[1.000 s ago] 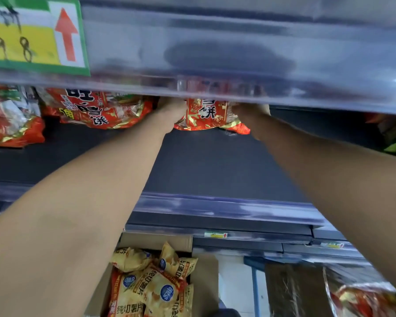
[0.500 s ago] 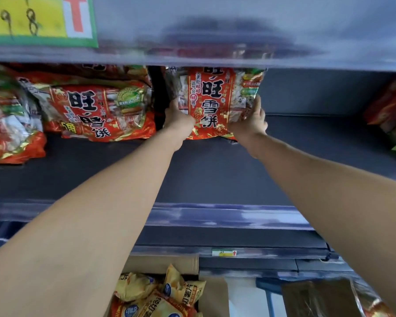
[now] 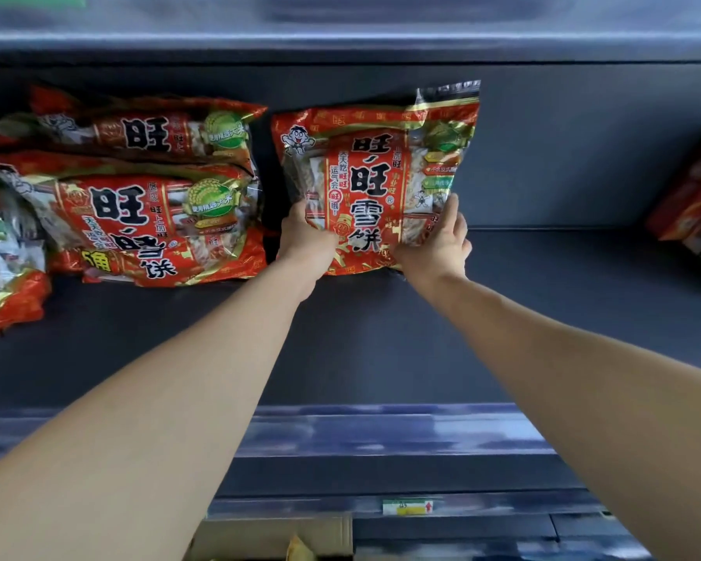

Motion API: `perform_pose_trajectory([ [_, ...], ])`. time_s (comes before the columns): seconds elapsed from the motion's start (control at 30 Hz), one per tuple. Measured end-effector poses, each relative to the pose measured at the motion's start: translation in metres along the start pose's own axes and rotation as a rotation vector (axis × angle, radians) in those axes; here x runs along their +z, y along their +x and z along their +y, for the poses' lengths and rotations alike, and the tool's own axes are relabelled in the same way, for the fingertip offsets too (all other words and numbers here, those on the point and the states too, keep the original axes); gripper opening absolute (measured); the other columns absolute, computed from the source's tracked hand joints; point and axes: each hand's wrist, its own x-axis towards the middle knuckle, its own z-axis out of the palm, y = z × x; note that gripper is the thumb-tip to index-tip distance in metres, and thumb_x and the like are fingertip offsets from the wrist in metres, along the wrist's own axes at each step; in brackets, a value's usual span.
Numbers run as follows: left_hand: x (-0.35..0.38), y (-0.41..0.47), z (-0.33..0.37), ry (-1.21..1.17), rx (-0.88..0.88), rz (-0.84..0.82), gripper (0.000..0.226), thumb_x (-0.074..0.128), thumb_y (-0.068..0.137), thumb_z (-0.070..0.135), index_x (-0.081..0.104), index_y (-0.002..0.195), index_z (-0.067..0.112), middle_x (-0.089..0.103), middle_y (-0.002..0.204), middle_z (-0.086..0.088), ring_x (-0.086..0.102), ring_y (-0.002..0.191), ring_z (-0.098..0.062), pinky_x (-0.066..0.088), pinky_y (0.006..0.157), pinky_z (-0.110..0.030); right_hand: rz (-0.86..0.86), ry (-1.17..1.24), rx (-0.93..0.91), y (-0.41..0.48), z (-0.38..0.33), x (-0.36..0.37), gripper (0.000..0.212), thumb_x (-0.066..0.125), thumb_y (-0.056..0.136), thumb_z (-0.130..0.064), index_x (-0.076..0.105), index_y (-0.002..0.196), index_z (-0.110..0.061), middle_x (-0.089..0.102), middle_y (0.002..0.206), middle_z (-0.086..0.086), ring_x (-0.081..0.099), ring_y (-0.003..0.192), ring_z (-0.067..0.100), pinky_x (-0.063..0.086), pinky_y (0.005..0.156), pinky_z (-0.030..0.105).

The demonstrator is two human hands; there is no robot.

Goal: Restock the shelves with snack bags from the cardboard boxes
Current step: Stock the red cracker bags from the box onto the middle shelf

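Red-and-gold foil fills the frame as a person stands a snack bag (image 3: pixel 375 188) upright at the back of a dark shelf (image 3: pixel 381 338). The left hand (image 3: pixel 304 236) curls round its lower left edge and the right hand (image 3: pixel 438 240) grips its lower right corner. The bag's foot appears to rest on the shelf. Large black characters on the bag read 旺旺雪饼, beside a cartoon child's face.

Just left of the left hand lie two stacked bags (image 3: pixel 150 220) of the same brand. Bare shelf stretches right of the right hand towards another pack (image 3: pixel 693 196), so the restocking looks only partly done. Below the forearms, a cardboard box (image 3: pixel 272 536) shows its rim. A yellow-and-green price label (image 3: pixel 407 506) with a red arrow is too small to read.
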Motion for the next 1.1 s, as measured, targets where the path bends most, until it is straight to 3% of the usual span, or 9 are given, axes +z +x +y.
perform_pose_trajectory([
  [0.1, -0.003, -0.007, 0.007, 0.040, 0.007, 0.013, 0.054, 0.054, 0.091, 0.005, 0.038, 0.139, 0.022, 0.053, 0.120, 0.003, 0.054, 0.086, -0.012, 0.039, 0.052, -0.017, -0.009, 0.016, -0.015, -0.008, -0.003, -0.005, 0.088, 0.065, 0.084, -0.027, 0.007, 0.151, -0.025, 0.016, 0.154, 0.000, 0.020, 0.138, 0.027, 0.026, 0.111, 0.038],
  [0.23, -0.011, -0.025, 0.020, 0.096, 0.022, 0.015, 0.055, 0.053, 0.090, 0.006, 0.035, 0.141, 0.018, 0.048, 0.134, -0.002, 0.052, 0.092, -0.014, 0.039, 0.052, -0.018, -0.009, -0.025, -0.039, -0.029, -0.011, -0.020, 0.074, 0.065, 0.085, -0.021, 0.022, 0.145, -0.018, 0.024, 0.150, 0.002, 0.021, 0.137, 0.025, 0.025, 0.111, 0.035],
  [0.4, -0.027, -0.070, 0.034, 0.144, 0.098, -0.068, 0.041, 0.056, 0.089, 0.007, 0.049, 0.129, 0.013, 0.053, 0.120, 0.003, 0.053, 0.101, -0.015, 0.048, 0.085, -0.028, -0.017, -0.064, -0.052, -0.071, -0.024, -0.046, 0.053, 0.062, 0.087, -0.020, 0.043, 0.135, -0.013, 0.044, 0.138, 0.007, 0.033, 0.133, 0.026, 0.028, 0.113, 0.036],
  [0.5, -0.030, -0.110, 0.041, 0.153, 0.154, -0.165, 0.028, 0.054, 0.089, 0.004, 0.054, 0.115, 0.015, 0.056, 0.112, -0.001, 0.054, 0.100, -0.020, 0.044, 0.085, -0.025, -0.004, -0.078, -0.063, -0.106, -0.029, -0.066, 0.047, 0.061, 0.089, -0.017, 0.047, 0.132, -0.009, 0.048, 0.135, 0.009, 0.037, 0.132, 0.026, 0.031, 0.110, 0.033],
  [0.67, -0.012, -0.179, 0.061, 0.164, 0.176, -0.381, 0.040, 0.052, 0.093, 0.006, 0.047, 0.132, 0.011, 0.054, 0.130, -0.006, 0.051, 0.102, -0.016, 0.039, 0.080, -0.023, 0.026, -0.104, 0.021, -0.159, -0.018, -0.116, 0.058, 0.056, 0.094, -0.021, 0.033, 0.146, -0.012, 0.034, 0.149, 0.006, 0.032, 0.137, 0.023, 0.036, 0.107, 0.032],
  [0.77, 0.016, -0.221, 0.073, 0.188, 0.214, -0.518, 0.039, 0.052, 0.092, 0.007, 0.048, 0.131, 0.011, 0.054, 0.129, -0.007, 0.053, 0.105, -0.017, 0.041, 0.077, -0.021, 0.094, -0.134, 0.114, -0.189, 0.004, -0.161, 0.057, 0.053, 0.096, -0.023, 0.029, 0.147, -0.015, 0.030, 0.151, 0.002, 0.036, 0.135, 0.021, 0.040, 0.089, 0.026],
  [0.8, 0.029, -0.237, 0.076, 0.192, 0.221, -0.570, 0.039, 0.052, 0.092, 0.007, 0.048, 0.131, 0.011, 0.054, 0.128, -0.007, 0.054, 0.102, -0.018, 0.042, 0.074, -0.021, 0.120, -0.143, 0.156, -0.199, 0.013, -0.178, 0.057, 0.052, 0.096, -0.023, 0.030, 0.147, -0.015, 0.030, 0.152, 0.002, 0.036, 0.135, 0.022, 0.040, 0.091, 0.027],
  [0.9, 0.067, -0.286, 0.086, 0.214, 0.247, -0.716, 0.037, 0.052, 0.092, 0.009, 0.050, 0.129, 0.013, 0.054, 0.125, -0.005, 0.053, 0.092, -0.017, 0.041, 0.074, -0.024, 0.225, -0.161, 0.280, -0.231, 0.045, -0.233, 0.054, 0.053, 0.096, -0.021, 0.034, 0.145, -0.013, 0.037, 0.149, 0.005, 0.041, 0.133, 0.024, 0.036, 0.105, 0.033],
  [1.1, 0.144, -0.376, 0.090, 0.283, 0.306, -1.004, 0.034, 0.052, 0.092, 0.007, 0.051, 0.126, 0.008, 0.055, 0.124, -0.009, 0.053, 0.110, -0.021, 0.040, 0.087, -0.025, 0.402, -0.165, 0.541, -0.285, 0.115, -0.328, 0.046, 0.052, 0.094, -0.016, 0.045, 0.138, -0.009, 0.053, 0.136, 0.008, 0.053, 0.120, 0.026, 0.042, 0.095, 0.031],
])
